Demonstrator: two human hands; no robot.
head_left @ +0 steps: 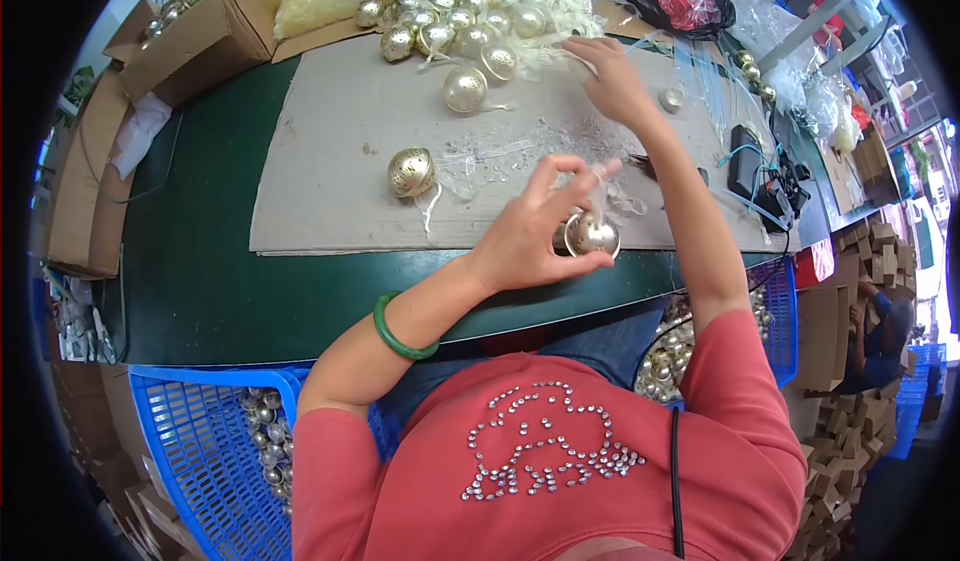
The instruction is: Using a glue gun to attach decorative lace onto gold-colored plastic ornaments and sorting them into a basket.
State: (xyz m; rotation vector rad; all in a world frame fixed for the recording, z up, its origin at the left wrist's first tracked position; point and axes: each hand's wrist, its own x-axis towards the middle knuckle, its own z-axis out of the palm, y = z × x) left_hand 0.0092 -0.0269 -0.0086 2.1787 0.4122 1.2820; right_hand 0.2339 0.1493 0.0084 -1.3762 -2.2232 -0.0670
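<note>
My left hand (pixel 530 229), with a green bangle on its wrist, curls around a gold ball ornament (pixel 592 234) near the front edge of the cardboard sheet. The thumb is below the ball and the fingers are above it, beside a pale ribbon (pixel 622 199). My right hand (pixel 612 79) reaches to the far side, fingers stretched out at the edge of a pile of pale yellow ribbons (pixel 560 16); its thumb is hidden. Another patterned gold ball (pixel 411 172) with a white ribbon lies left of my left hand. A further gold ball (pixel 465 90) rests beyond it.
Cardboard (pixel 330 161) with scattered scraps covers the green table (pixel 215 301). More gold balls (pixel 435 31) are heaped at the back. A black power adapter (pixel 750 166) with cables lies right. Blue baskets (pixel 190 431) of balls flank me; a cardboard box (pixel 205 41) stands back left.
</note>
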